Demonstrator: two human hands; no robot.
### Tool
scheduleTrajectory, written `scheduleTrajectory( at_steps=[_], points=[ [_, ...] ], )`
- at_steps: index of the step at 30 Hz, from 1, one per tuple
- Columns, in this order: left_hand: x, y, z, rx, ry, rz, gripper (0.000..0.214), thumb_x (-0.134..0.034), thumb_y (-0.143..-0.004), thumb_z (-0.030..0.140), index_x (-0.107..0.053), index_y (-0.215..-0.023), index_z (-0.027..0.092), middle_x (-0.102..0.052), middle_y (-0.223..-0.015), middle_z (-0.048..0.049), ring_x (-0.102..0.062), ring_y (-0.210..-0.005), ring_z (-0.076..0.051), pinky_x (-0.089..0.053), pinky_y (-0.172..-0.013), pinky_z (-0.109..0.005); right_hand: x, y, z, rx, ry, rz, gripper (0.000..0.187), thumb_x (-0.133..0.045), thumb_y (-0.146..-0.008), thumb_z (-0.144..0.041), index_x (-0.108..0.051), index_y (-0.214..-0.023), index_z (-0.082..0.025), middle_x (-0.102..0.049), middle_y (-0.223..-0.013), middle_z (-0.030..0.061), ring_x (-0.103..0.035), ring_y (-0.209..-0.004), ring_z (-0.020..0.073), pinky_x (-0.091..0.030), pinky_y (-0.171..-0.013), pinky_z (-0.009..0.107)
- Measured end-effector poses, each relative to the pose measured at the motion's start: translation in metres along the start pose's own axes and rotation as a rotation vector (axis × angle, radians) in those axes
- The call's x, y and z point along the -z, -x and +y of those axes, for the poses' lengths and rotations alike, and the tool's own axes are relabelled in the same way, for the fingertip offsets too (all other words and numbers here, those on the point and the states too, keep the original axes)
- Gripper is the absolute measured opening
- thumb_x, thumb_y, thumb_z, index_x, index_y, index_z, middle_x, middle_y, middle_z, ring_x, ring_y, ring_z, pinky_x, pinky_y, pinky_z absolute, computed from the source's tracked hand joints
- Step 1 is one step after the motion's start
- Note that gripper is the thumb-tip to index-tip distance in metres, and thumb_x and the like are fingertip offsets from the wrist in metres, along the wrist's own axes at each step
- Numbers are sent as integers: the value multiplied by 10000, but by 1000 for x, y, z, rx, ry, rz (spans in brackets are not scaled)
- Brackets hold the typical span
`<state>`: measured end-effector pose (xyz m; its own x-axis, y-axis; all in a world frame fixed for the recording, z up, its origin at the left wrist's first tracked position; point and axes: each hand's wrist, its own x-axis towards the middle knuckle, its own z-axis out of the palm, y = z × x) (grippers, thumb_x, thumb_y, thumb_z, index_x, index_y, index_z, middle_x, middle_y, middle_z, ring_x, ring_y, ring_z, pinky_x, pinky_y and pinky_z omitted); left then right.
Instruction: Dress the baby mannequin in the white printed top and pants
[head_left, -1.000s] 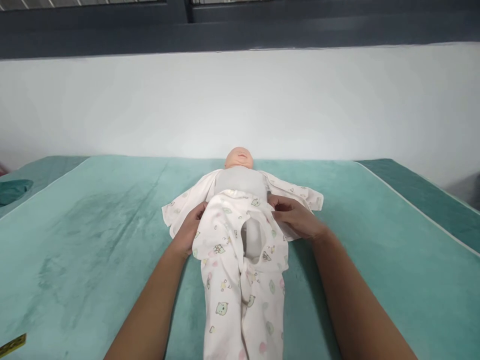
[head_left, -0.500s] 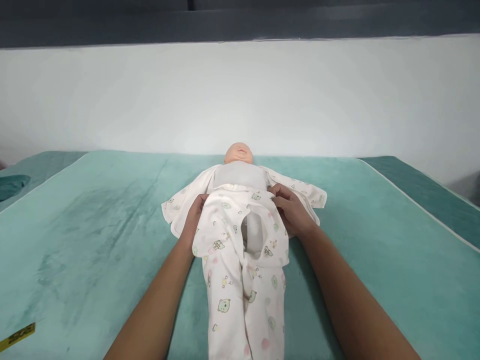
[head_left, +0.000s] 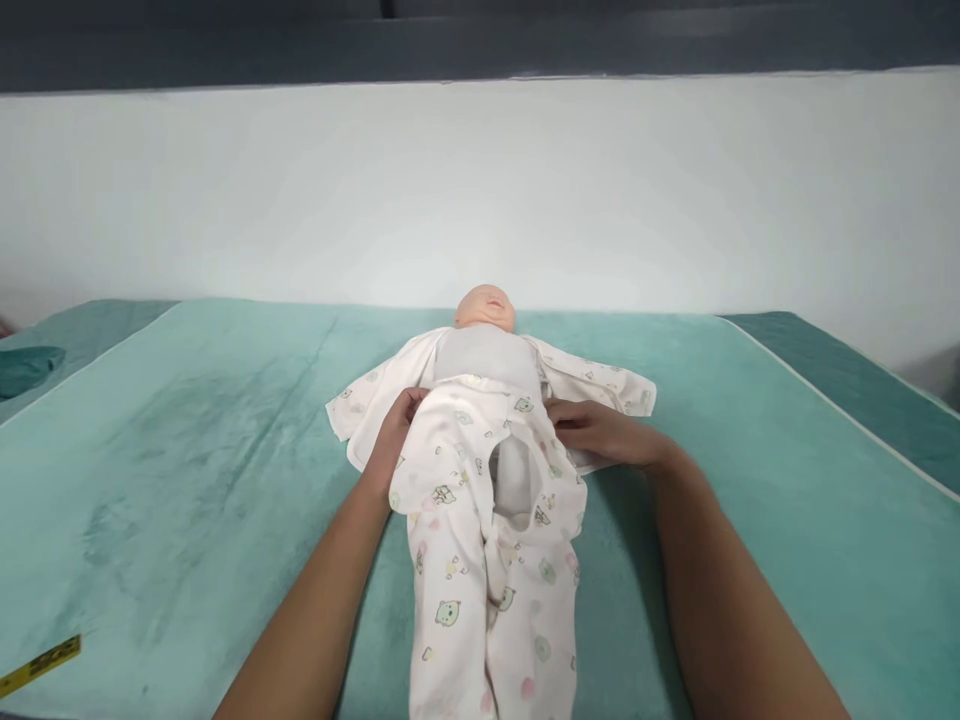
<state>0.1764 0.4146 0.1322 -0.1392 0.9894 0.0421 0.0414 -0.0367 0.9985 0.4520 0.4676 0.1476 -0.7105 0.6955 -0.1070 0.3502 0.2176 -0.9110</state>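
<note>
A baby doll [head_left: 486, 308] lies on its back, head at the far end, its grey cloth torso [head_left: 487, 353] bare in front. White printed baby pants [head_left: 450, 560] cover its legs up to the waist, with an oval opening at the crotch. An open white jacket [head_left: 596, 380] spreads out under it, sleeves to both sides. My left hand [head_left: 401, 420] is closed at the left side of the waistband, fingertips partly hidden by the cloth. Across from it, my right hand [head_left: 596, 430] has bent fingers at the right side of the waistband, tips tucked behind the fabric.
The doll rests on a green padded cover [head_left: 225, 450] with pale seams and darker side parts [head_left: 862, 380]. A yellow and black strip [head_left: 41, 665] lies at the lower left. Behind stands a white wall [head_left: 480, 190] with a dark band above.
My right hand has turned flatter and moved slightly lower, its elbow swung outward. The doll's head and torso have shifted a little right. My left hand stays at the waistband.
</note>
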Motion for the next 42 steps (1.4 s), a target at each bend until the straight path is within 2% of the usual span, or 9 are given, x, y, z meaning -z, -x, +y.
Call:
scheduleTrajectory(
  at_steps=[5,10,15,19,24,27,33,38,42],
  points=[
    [2,-1,-2,-8,20,-35,194,-592,-682,207,-577,-876,209,-616,-893,5,-557,-860,-180,-463,-785,-297,-13,-2,-6,28,152,30,172,-670,-693,-215,-749,-841,-253,-703,-1008,34,-587,-1030,279,-437,-963,396],
    [6,-1,-6,21,21,-72,232,-613,-721,272,-595,-946,221,-650,-1009,-28,-572,-961,-222,-461,-833,-331,-14,1,0,-96,-110,228,156,-706,-683,-273,-742,-825,-221,-712,-826,2,-644,-836,230,-495,-794,358],
    [8,3,-5,36,-23,-95,296,-608,-742,295,-618,-1023,202,-660,-1129,-60,-559,-1098,-281,-458,-903,-380,-11,-1,11,-54,-369,451,241,-794,-636,-326,-702,-827,-211,-672,-805,2,-592,-726,157,-470,-697,306],
    [8,6,-2,50,-29,-122,341,-608,-760,294,-617,-1084,190,-658,-1171,-70,-542,-1154,-290,-438,-963,-399,-11,-1,11,-66,-386,337,280,-808,-632,-310,-692,-872,-224,-655,-871,3,-581,-799,168,-461,-734,306],
    [9,3,2,187,34,-233,389,-615,-786,323,-627,-1147,180,-666,-1184,-98,-593,-1081,-291,-459,-952,-431,-8,4,4,-66,-295,130,202,-785,-678,-330,-675,-805,-218,-637,-926,9,-580,-908,203,-454,-835,333],
    [8,2,4,202,84,-288,436,-660,-762,350,-644,-1157,168,-682,-1170,-114,-611,-1062,-303,-468,-940,-438,-9,4,2,-62,-303,104,207,-781,-692,-343,-673,-819,-221,-640,-960,15,-583,-941,216,-454,-855,347],
    [2,0,-1,98,69,-209,370,-628,-785,342,-669,-1108,165,-700,-1137,-89,-604,-1092,-290,-462,-930,-378,-19,-2,6,52,-351,283,207,-800,-672,-272,-609,-721,-207,-619,-1061,23,-562,-978,212,-452,-859,343],
    [-5,-8,-10,24,87,-126,261,-561,-788,286,-672,-997,176,-725,-1025,-48,-627,-1016,-256,-474,-879,-344,-25,-12,12,99,-398,484,320,-815,-639,-266,-500,-668,-211,-596,-846,-18,-530,-767,156,-424,-674,286],
    [-12,-12,-7,-35,76,-104,234,-622,-726,260,-680,-934,168,-727,-941,-37,-628,-963,-254,-476,-842,-342,-30,-21,12,56,-363,671,385,-796,-627,-345,-428,-670,-238,-519,-688,-43,-434,-598,136,-357,-554,279]
  ],
)
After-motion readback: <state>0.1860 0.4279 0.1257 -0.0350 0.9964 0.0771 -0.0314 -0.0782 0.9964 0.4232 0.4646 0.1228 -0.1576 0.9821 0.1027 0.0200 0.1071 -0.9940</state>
